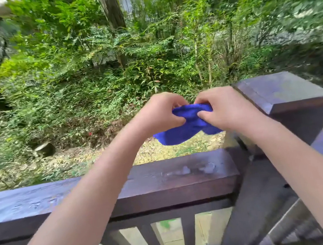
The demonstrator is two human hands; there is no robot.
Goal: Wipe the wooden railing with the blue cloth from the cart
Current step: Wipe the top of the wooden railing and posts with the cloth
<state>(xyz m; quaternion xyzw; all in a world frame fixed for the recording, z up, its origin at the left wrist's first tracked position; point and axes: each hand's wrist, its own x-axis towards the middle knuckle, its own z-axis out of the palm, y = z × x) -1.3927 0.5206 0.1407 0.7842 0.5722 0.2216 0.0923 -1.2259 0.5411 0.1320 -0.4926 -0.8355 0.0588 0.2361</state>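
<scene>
Blue cloth (188, 127): soft, fuzzy fabric, matt, deep saturated colour, bunched into thick folds. Wooden railing (165, 182): dark brown stained timber, smooth top face with a dull sheen, marked by pale, patchy smears and worn spots. Post cap (285, 94): same dark wood, bevelled, faintly glossy, finish faded to grey on top. Balusters (190, 236): plain dark wood, matt. Ground beyond (99, 156): dry, rough leaf litter.

Outdoor deck: wooden railing (165, 184), post (291, 104), dense greenery (126, 54) beyond.
</scene>
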